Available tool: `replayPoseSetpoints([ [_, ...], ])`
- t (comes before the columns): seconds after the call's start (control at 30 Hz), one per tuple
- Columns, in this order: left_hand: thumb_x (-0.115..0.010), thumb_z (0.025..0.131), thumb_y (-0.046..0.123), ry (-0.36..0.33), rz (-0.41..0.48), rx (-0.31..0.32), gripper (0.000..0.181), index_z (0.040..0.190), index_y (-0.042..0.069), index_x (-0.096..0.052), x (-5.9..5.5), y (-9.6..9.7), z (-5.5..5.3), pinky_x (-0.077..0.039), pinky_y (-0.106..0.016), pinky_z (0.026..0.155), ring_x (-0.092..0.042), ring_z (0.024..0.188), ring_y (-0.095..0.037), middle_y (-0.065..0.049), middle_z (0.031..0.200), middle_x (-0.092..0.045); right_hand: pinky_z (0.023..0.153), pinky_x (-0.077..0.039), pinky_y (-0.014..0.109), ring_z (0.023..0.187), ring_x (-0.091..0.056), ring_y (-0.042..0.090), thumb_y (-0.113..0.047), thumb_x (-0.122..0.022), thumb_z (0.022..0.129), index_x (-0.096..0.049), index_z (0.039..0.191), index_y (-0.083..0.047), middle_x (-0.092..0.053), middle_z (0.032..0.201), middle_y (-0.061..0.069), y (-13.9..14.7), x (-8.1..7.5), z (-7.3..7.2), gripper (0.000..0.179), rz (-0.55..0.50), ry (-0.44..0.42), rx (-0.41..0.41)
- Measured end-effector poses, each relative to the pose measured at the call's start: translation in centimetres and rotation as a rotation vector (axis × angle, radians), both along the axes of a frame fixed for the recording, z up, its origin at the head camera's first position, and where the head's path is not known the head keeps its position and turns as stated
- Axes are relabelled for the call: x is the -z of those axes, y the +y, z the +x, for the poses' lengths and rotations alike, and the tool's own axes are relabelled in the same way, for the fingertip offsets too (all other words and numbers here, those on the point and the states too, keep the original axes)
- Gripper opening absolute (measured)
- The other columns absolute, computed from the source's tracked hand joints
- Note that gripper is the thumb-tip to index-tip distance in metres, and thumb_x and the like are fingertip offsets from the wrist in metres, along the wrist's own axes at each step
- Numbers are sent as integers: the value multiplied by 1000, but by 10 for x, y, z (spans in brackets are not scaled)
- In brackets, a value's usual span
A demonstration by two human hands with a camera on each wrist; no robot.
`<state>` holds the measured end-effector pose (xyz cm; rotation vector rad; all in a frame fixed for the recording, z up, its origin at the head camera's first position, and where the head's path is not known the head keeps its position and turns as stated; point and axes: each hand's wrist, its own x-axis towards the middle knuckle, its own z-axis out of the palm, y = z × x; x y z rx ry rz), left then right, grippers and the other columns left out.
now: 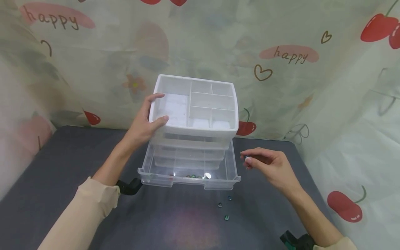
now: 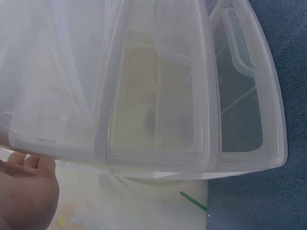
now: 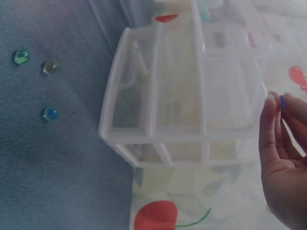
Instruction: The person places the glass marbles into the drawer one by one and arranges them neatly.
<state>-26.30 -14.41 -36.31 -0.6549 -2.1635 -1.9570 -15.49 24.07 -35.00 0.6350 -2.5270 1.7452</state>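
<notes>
A white plastic storage box with clear drawers (image 1: 200, 139) stands tilted on the table, a divided tray (image 1: 173, 106) forming its top. My left hand (image 1: 145, 119) grips the tray's left side, thumb over the rim. In the left wrist view, part of that hand (image 2: 29, 191) shows beside the box. The bottom drawer (image 1: 187, 181) is pulled out, with several marbles (image 1: 193, 176) along its front. To its right, my right hand (image 1: 268, 165) pinches a small blue marble (image 3: 282, 101) between thumb and fingertips, apart from the box.
Three loose marbles lie on the dark grey table in front of the drawer: a green one (image 1: 226, 217), a brownish one (image 1: 220, 205) and a blue one (image 1: 230, 198). A cherry-printed cloth (image 1: 212, 41) hangs behind the table and along its sides.
</notes>
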Motion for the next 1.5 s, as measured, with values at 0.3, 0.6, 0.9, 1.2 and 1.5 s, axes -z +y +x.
replayPoseSetpoints([
  [0.3, -62, 94, 3, 4, -15, -16, 64, 150, 14, -34, 1, 0, -1, -46, -30, 82, -49, 107, -27, -22, 132, -44, 76, -56, 31, 78, -69, 22, -4, -69, 93, -73, 110, -2, -72, 95, 12, -15, -15, -6, 17, 35, 41, -10],
  [0.6, -63, 94, 3, 18, -22, -23, 63, 149, 14, -35, 2, 0, -3, -44, -31, 85, -48, 108, -27, -22, 135, -42, 74, -57, 33, 79, -70, 20, 2, -69, 90, -73, 109, 1, -71, 95, 12, -38, -25, -15, 20, 14, 66, -97],
  [0.9, -62, 94, 2, 15, -10, -13, 63, 149, 14, -35, 3, 0, -4, -45, -31, 83, -48, 107, -27, -22, 134, -42, 75, -57, 34, 79, -70, 28, -1, -72, 89, -74, 110, -4, -74, 89, 8, -61, -31, -24, 21, 49, 17, -173],
  [1.2, -62, 93, 1, 18, 4, -1, 63, 149, 13, -34, 3, -1, -4, -45, -30, 83, -49, 107, -27, -23, 133, -42, 74, -57, 36, 78, -69, 31, -1, -71, 90, -74, 111, 0, -74, 89, 6, -82, -33, -31, 22, 66, -4, -253],
  [1.5, -62, 93, 0, 27, 10, 1, 63, 148, 13, -35, 3, -1, -4, -45, -31, 83, -49, 108, -28, -24, 133, -42, 74, -57, 37, 79, -69, 28, -9, -74, 89, -76, 109, -7, -74, 88, 9, -104, -34, -42, 20, 99, -80, -266],
])
